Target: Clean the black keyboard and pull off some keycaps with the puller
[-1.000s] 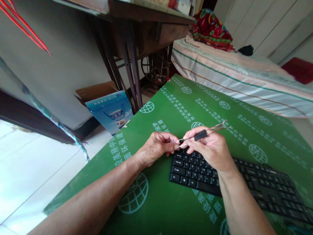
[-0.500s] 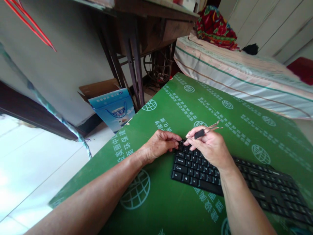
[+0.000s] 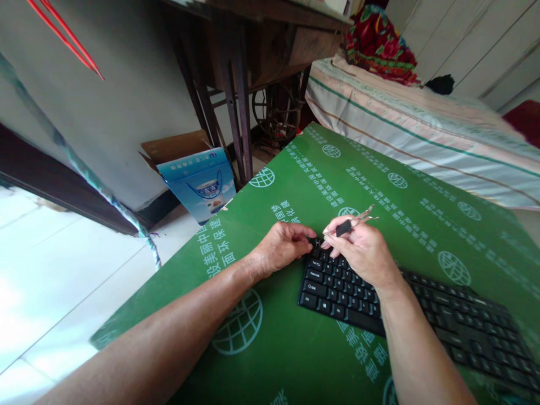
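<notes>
Both hands have sunk from where they met above the keys a second ago and now sit low at the far left corner of the keyboard (image 3: 333, 287), and the left fingers no longer pinch the wire tips of the tool. Well off to the left of the grip, on the floor beyond the edge of the green board (image 3: 295, 360), a blue carton (image 3: 200, 183) leans against a brown box. The left hand (image 3: 283, 247) lies knuckles up on the board, its fingers curled and their tips pressed together right at the keyboard's corner key. Whether they hold anything there is hidden by the fingers themselves. Just to the right, almost touching those fingertips, the right hand (image 3: 363, 252) rests over the top rows of keys, thumb and forefinger clamped on the black sleeve of a wire tool (image 3: 343, 228). The tool's thin metal prongs stick out beyond the grip, up and to the right, clear of the keys. The rest of the keyboard runs on to the right under the right wrist, flat on the board. Far past the grip lies a striped mattress (image 3: 422, 140).
</notes>
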A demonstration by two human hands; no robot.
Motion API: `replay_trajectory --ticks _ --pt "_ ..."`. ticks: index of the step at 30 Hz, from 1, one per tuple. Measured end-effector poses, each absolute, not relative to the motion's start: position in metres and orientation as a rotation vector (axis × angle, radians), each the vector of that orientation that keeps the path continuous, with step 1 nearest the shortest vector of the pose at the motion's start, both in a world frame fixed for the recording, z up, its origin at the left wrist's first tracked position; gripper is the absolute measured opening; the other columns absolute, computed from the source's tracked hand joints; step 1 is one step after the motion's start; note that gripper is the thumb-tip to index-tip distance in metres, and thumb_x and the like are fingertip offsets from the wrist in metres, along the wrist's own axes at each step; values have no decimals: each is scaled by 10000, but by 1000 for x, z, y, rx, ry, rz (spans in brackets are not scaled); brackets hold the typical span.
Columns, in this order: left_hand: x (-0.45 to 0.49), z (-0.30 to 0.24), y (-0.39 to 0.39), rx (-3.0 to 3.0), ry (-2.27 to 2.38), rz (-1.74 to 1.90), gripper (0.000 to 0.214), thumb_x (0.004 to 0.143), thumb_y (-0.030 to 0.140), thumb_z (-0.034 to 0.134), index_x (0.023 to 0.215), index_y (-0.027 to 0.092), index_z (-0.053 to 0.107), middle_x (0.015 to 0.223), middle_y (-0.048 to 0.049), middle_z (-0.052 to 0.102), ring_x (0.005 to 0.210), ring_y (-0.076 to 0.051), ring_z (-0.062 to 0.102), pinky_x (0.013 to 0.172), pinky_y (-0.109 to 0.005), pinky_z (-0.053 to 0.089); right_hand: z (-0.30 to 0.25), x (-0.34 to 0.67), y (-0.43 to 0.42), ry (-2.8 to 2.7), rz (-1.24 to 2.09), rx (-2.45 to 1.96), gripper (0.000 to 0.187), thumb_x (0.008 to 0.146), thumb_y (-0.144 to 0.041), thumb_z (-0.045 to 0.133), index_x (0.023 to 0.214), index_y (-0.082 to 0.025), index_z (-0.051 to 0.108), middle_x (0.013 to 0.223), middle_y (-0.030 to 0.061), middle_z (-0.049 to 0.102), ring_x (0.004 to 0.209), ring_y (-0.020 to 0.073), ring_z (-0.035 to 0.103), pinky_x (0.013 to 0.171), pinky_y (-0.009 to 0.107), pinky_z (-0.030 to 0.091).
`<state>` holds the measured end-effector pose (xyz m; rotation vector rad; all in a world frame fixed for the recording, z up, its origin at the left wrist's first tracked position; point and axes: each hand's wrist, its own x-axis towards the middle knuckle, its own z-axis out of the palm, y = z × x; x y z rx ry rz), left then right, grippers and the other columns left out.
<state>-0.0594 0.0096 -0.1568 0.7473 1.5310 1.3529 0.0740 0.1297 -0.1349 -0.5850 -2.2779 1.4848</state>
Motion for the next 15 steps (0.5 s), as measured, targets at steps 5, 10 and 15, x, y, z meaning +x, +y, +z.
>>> replay_trajectory --ticks 5,10,15 --pt "-59 -159 10 795 1547 1345 196 679 104 612 866 124 668 550 57 567 479 -57 435 483 -193 329 -135 72 136 -2387 1433 -578 144 775 -223 607 909 -192 565 787 14 637 700 156 651 536 243 515" --pt "-59 -160 10 813 1546 1359 189 678 122 612 860 130 661 557 57 564 484 -57 432 480 -192 323 -125 65 145 -2543 1447 -519 134 757 -214 608 885 -191 576 723 -6 618 606 116 581 493 221 457" --pt "-59 -161 9 828 1555 1368 197 682 140 603 870 140 659 559 59 555 480 -53 416 475 -189 318 -110 60 153 -2663 1478 -507 114 738 -166 570 848 -188 591 668 -32 610 508 76 516 467 205 416"
